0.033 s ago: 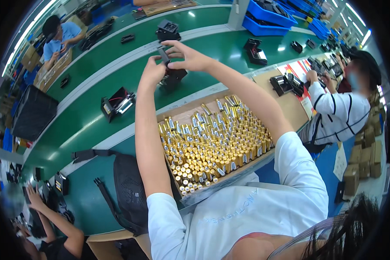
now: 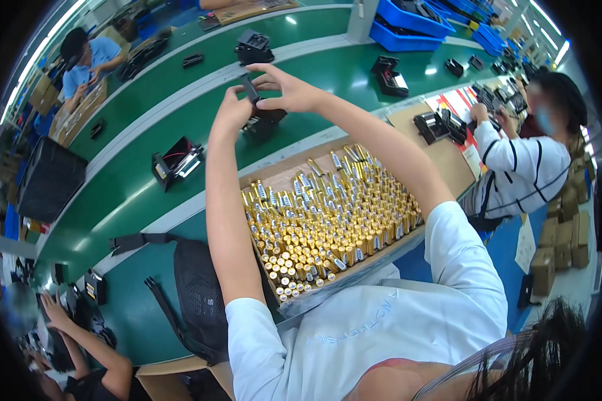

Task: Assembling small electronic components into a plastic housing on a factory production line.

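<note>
Over the green conveyor belt, my left hand (image 2: pixel 231 110) and my right hand (image 2: pixel 293 91) grip a black plastic case (image 2: pixel 266 123) from its two sides. A flat upright part of it (image 2: pixel 249 87) stands between my fingers. My right thumb and fingers close around that part, while my left fingers are partly hidden behind it. Below my arms lies an open cardboard box (image 2: pixel 284 175) full of gold batteries (image 2: pixel 341 220), most standing on end and some tipped over. Another open black case (image 2: pixel 177 162) with silvery parts and red wire rests left of my left forearm.
More black cases stand on the belt, one beyond my hands (image 2: pixel 254 45) and one further right (image 2: pixel 389 75). A black bag (image 2: pixel 197 294) lies left of the battery box. Blue bins (image 2: pixel 408 37) are at the far right. A co-worker (image 2: pixel 525 147) handles black parts at right; others work at left.
The view has shifted very slightly. Both hands stay on the same black plastic case.
</note>
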### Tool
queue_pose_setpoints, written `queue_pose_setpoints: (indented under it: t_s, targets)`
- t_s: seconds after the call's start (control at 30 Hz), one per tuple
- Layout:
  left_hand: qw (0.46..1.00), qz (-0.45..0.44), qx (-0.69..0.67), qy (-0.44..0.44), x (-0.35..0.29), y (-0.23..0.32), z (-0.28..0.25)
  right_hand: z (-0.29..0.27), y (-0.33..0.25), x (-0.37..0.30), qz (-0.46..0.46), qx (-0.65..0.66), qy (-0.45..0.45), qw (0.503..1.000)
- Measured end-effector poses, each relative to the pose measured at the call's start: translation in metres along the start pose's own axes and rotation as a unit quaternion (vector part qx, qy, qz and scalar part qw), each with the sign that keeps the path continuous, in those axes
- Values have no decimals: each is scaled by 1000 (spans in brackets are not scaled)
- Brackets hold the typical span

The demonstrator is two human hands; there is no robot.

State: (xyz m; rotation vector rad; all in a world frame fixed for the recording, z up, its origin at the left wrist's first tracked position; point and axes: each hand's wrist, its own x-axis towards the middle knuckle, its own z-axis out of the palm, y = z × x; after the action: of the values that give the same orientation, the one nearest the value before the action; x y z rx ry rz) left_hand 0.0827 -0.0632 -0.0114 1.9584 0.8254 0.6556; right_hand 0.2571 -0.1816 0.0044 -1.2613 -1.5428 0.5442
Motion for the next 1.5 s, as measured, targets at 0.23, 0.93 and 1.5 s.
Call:
queue_pose_setpoints:
  t_s: [0.23,0.93,1.5]
  targets:
    - [950,-67,-277,-126,3,10,15,-10,-80,-70,164,-328,85,926]
    - [923,-116,-358,-84,16,-35,17,168,-185,-217,41,-354,-114,927]
    - [940,-179,-289,-2,-29,-51,-7,183,-172,-204,-10,-384,-209,899]
